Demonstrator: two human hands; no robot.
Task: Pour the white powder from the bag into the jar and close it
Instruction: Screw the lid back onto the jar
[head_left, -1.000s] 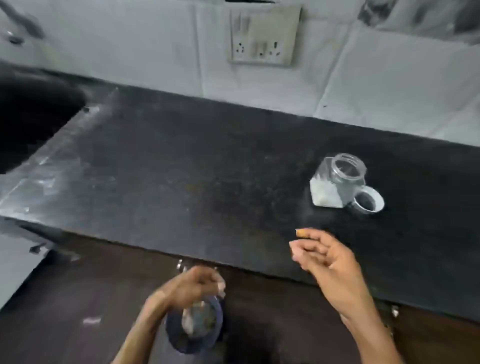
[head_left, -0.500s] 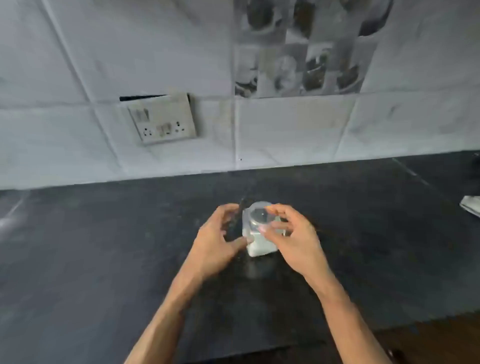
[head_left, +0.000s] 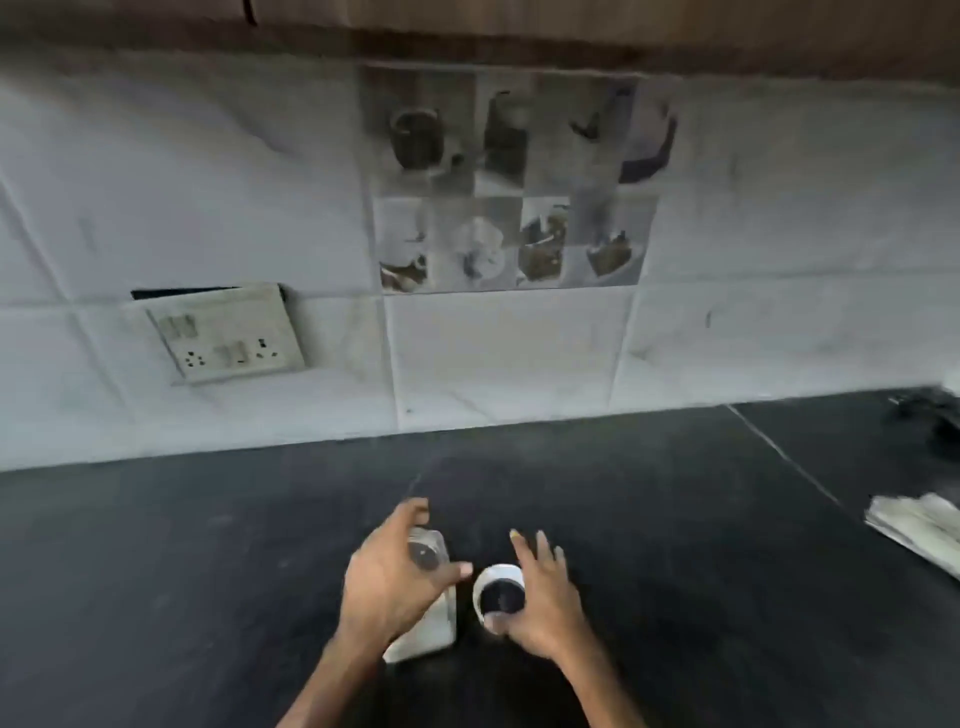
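Our left hand (head_left: 387, 587) curls round the jar (head_left: 435, 630) standing on the table (head_left: 208, 571). Our right hand (head_left: 545, 597), fingers spread, touches the lid (head_left: 498, 574) just beside it. Both look light, rigid and smooth; we judge the lid's rim is the place to grip.

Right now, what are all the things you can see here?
jar: one, clear with white powder inside, middle of the counter, lid off
lid: one, white, on the counter just right of the jar
counter: one, black, under the wall
socket: one, cream, wall, left
picture tiles: one block, grey-brown, wall, centre
folded bundle: one, whitish, counter's right edge
hands: two; left hand grips the jar, right hand touches the lid
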